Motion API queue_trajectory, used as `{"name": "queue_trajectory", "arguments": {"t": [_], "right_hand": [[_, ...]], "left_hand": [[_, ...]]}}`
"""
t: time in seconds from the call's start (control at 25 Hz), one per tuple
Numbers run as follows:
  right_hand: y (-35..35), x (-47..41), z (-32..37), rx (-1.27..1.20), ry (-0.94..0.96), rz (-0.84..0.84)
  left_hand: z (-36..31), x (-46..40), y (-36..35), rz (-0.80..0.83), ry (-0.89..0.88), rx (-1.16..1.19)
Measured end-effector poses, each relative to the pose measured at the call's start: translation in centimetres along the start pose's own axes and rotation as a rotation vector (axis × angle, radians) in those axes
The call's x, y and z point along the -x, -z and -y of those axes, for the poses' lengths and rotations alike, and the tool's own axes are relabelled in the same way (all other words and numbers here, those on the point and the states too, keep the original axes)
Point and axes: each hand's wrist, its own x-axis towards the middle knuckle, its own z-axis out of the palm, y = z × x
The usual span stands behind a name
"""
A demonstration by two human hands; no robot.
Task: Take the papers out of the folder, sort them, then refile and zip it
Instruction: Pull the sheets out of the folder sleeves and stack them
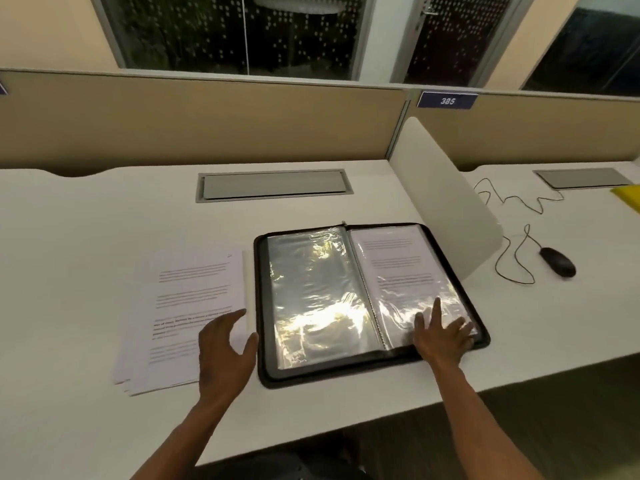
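On my tabletop (pixel 104 209): black zip folder (pixel 372 299) open flat, one printed sheet in its right sleeve under my flat right hand (pixel 441 336); paper stack (pixel 187 317) just left, my left hand (pixel 225 348) spread over its near corner; mouse (pixel 557 260) beyond the divider (pixel 440 188)

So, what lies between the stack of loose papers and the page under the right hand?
In the head view, the folder's left leaf lies between: an empty, shiny plastic sleeve, then the spine. The papers sit left; the right hand presses the filed page.

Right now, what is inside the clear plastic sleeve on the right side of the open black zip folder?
A printed white sheet shows through it. The right hand lies flat on its lower part, hiding what is beneath; any sheets behind cannot be seen.
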Motion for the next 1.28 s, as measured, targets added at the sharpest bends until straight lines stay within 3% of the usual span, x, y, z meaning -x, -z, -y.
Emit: {"name": "queue_trajectory", "arguments": {"t": [0.12,0.28,0.44,0.56,0.64,0.72,0.8,0.88,0.96,1.04,1.16,1.28], "right_hand": [[-0.7,-1.1,-1.1,0.101,0.091,-0.009],[-0.8,0.6,0.7,-0.116,0.249,-0.191],[-2.1,4.9,3.9,-0.253,0.664,-0.285],[-2.7,7.6,5.5,-0.179,0.987,-0.145],[-2.4,8.5,6.0,-0.162,1.08,0.054],[-1.4,8.3,5.7,-0.303,1.116,0.13],[-0.4,7.1,4.6,-0.535,1.034,0.051],[0.2,4.6,2.8,-0.646,0.805,-0.098],[0.8,1.1,0.3,-0.5,0.475,-0.17],[1.2,-2.1,-2.4,-0.273,0.222,-0.136],[1.3,-4.2,-4.9,-0.173,0.205,-0.132],[1.6,-4.4,-5.0,-0.189,0.267,-0.23]], "left_hand": [[-3.2,0.5,-3.6,0.087,-0.066,0.028],[-7.0,0.2,-7.4,0.171,-0.113,0.111],[-11.6,-1.2,-10.4,0.266,-0.054,0.23],[-14.4,-2.8,-11.7,0.336,0.105,0.301],[-14.6,-3.5,-12.2,0.267,0.189,0.324],[-13.5,-3.8,-12.2,0.147,0.244,0.331],[-11.8,-3.8,-11.8,0.082,0.303,0.334],[-9.6,-4.1,-11.2,0.062,0.382,0.343],[-7.8,-4.0,-10.6,0.045,0.414,0.327],[-6.7,-3.6,-10.3,0.026,0.398,0.266],[-6.4,-3.0,-10.0,-0.028,0.344,0.2],[-6.9,-3.1,-10.2,-0.108,0.223,0.096]]}}
